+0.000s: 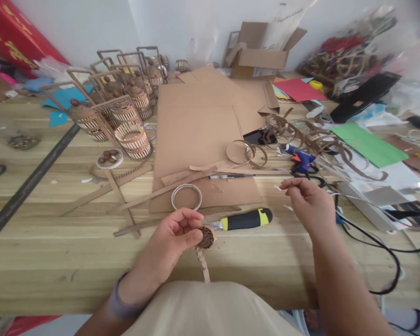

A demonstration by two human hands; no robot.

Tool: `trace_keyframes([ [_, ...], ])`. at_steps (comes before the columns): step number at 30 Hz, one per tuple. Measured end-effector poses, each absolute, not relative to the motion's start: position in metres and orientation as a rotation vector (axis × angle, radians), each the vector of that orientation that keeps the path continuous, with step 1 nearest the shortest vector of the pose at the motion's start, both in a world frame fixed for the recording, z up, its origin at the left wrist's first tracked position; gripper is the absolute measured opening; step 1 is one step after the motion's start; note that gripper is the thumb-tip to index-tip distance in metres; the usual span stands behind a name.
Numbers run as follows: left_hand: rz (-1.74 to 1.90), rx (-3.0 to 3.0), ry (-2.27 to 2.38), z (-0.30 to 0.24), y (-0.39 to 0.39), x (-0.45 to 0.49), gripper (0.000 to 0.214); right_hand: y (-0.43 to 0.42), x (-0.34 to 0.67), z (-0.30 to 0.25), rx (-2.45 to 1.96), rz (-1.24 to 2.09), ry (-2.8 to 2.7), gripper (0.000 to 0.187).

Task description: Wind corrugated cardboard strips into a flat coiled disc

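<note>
while the left hand (177, 240) pinches a small round coil of brown corrugated cardboard (206, 237) between thumb and fingers, near the middle of the near edge of the pale wooden bench (91, 266), the likeliest trouble is unwinding: a ribbed, pale-brown loose strip (203, 266) trails from the coil toward that edge, and a slackened pinch could let the turns spring apart. squeezing too hard might instead crush the ribs or push the centre out of round. the strip also reaches down to the beige cloth garment (206, 308), where a shift of the body could tug it.

the right hand (310, 200) is lifted, well apart from the coil, thumb and fingertips drawn together; whether anything thin is between them i cannot tell.

just beyond the coil lies a black-and-lime-handled knife (247, 219), its metal end toward the left hand; a careless reach could nick a finger, though how much blade is out is unclear. toward the right edge, a blue-and-red plastic glue gun (301, 158) lies close to loose brown curled strips (290, 130); if hot, it could stick to them. black cables (381, 242) beside the right forearm could snag on a sweeping arm.
</note>
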State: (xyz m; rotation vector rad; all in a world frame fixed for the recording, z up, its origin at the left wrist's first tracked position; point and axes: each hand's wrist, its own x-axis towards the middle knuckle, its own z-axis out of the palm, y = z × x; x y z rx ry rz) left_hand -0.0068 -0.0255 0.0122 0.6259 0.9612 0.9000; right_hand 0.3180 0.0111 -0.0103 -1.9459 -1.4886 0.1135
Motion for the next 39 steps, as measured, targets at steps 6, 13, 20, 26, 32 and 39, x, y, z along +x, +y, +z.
trace_keyframes([
  [6, 0.947, 0.490, 0.913, 0.014, -0.024, -0.003, 0.040, 0.009, 0.323, -0.010, -1.885, -0.015, -1.452, 0.017],
  [13, 1.011, 0.417, 0.881, 0.015, -0.018, 0.000, 0.043, -0.016, 0.263, 0.005, -1.483, -0.111, -1.740, 0.008],
  [20, 1.052, 0.355, 0.874, 0.017, -0.016, 0.003, 0.048, -0.039, 0.186, 0.006, -0.781, 0.006, -2.205, 0.020],
  [26, 1.069, 0.356, 0.861, 0.018, -0.017, 0.001, 0.046, -0.038, 0.174, 0.003, -0.629, -0.010, -2.132, 0.012],
  [32, 1.044, 0.403, 0.841, 0.013, -0.013, -0.005, 0.041, -0.044, 0.176, 0.004, -0.598, 0.020, -2.136, 0.015],
  [39, 0.996, 0.487, 0.856, 0.011, -0.015, -0.006, 0.041, -0.044, 0.189, 0.013, -0.635, 0.169, -2.093, 0.017],
])
